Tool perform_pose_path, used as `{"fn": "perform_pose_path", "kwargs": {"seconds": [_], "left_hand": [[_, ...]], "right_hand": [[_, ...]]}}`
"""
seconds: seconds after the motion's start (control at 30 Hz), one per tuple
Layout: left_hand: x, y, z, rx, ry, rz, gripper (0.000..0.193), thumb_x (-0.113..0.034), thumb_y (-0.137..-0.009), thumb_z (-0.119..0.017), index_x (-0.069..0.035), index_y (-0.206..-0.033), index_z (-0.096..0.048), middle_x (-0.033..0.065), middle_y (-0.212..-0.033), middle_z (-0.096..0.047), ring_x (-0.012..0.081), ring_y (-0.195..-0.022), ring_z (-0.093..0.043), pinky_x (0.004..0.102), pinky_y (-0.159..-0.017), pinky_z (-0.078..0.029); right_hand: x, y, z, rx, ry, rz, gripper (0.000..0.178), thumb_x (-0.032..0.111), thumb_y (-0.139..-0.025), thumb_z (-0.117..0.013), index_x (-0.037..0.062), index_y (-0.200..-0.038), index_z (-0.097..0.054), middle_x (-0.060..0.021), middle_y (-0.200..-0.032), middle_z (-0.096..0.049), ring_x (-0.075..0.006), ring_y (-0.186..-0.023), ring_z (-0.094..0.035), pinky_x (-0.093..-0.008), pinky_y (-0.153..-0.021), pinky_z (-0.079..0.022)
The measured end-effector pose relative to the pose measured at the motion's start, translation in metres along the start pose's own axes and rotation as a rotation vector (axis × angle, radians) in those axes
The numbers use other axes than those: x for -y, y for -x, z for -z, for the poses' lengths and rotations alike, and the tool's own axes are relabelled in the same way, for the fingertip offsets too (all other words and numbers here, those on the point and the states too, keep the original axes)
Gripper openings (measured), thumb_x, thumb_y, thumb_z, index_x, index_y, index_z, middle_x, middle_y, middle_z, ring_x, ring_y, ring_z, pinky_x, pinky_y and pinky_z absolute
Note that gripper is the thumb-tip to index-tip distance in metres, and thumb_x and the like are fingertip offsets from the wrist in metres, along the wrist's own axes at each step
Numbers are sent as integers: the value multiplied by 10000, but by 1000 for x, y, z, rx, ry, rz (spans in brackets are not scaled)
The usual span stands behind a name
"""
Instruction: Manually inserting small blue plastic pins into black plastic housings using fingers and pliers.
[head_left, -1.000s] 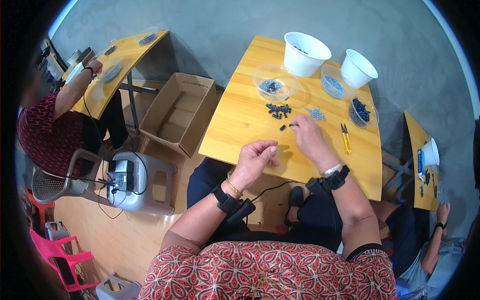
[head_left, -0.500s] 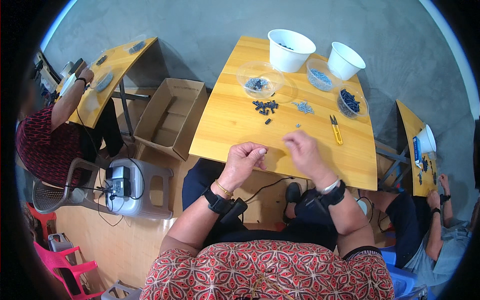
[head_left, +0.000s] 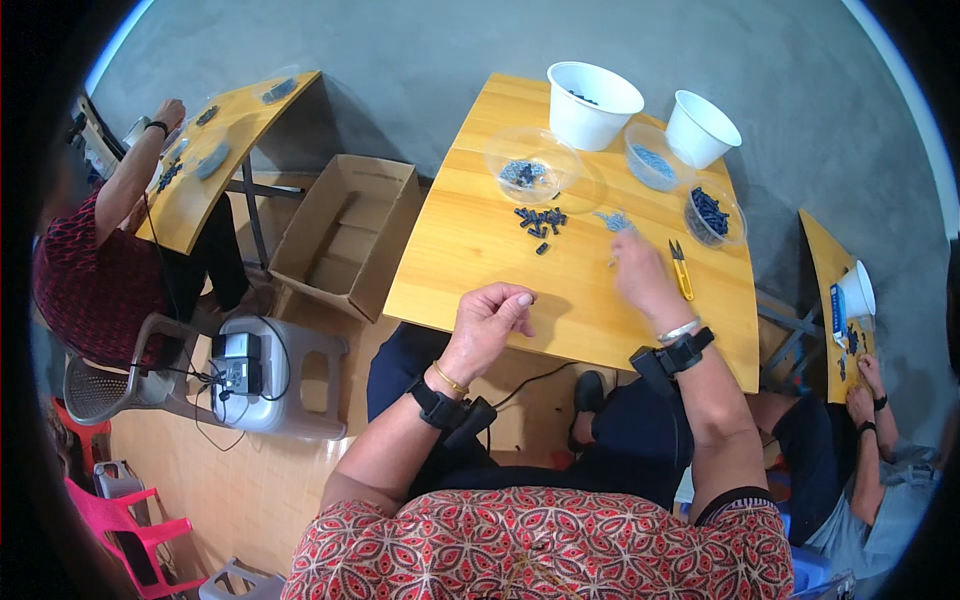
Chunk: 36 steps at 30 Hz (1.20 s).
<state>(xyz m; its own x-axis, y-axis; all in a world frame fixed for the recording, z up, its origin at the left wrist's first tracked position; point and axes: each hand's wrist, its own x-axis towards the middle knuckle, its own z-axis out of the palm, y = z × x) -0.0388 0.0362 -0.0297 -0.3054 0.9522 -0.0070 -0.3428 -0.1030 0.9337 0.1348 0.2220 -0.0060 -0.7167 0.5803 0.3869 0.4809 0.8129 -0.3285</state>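
Three clear tubs [head_left: 560,160] hold parts [head_left: 711,212]: mixed left, grey middle, dark right.

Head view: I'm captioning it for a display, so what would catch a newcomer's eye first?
Probably the red-patterned shirt at bottom centre, with the bare left hand at the near edge of the yellow wooden table and the right hand by small blue-grey pieces. Next, the large white round tub at the table's far end and the pink plastic chair at lower left.

Wooden table [head_left: 440,265]: white tubs [head_left: 592,128], clear bowls [head_left: 558,160], dark pieces [head_left: 541,217], grey pieces [head_left: 613,220], snips [head_left: 683,276].
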Motion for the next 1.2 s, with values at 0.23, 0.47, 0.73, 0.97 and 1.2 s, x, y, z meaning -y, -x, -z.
{"fn": "perform_pose_path", "kwargs": {"seconds": [0.23,0.47,0.73,0.97,1.2], "left_hand": [[1,-5,5,-46,238,53,166,-117,-890,-509,28,-927,-583,21,-694,-533,88,-605,-497,289,-637,-520],[-2,-4,8,5,357,89,177,-127,-901,-491,28,-944,-567,17,-692,-532,86,-609,-504,284,-652,-524],[1,-5,8,-4,355,15,190,-144,-909,-477,8,-960,-579,25,-712,-530,116,-642,-520,313,-687,-520],[3,-5,10,15,367,14,197,-160,-905,-487,2,-963,-581,16,-716,-523,107,-672,-525,320,-729,-516],[6,-6,6,0,294,16,193,-152,-896,-504,13,-963,-578,9,-697,-526,90,-625,-515,327,-734,-523]], "right_hand": [[26,-7,41,-176,8,32,86,19,-785,-482,7,-868,-504,-182,-829,-533,-357,-791,-527,-415,-693,-426],[-13,24,12,-130,-243,-259,156,20,-787,-514,19,-940,-542,-162,-801,-585,-285,-730,-575,-337,-664,-458],[-33,52,-5,-381,-623,-390,142,91,-837,-545,11,-953,-561,-31,-786,-576,-111,-713,-526,-256,-658,-432],[-11,47,-18,-382,-619,-433,187,156,-858,-524,13,-975,-548,-38,-875,-539,-130,-819,-499,-266,-765,-408],[-2,4,-34,-373,-221,-149,228,170,-833,-525,24,-1008,-525,-146,-990,-525,-268,-983,-481,-366,-875,-364]]}}
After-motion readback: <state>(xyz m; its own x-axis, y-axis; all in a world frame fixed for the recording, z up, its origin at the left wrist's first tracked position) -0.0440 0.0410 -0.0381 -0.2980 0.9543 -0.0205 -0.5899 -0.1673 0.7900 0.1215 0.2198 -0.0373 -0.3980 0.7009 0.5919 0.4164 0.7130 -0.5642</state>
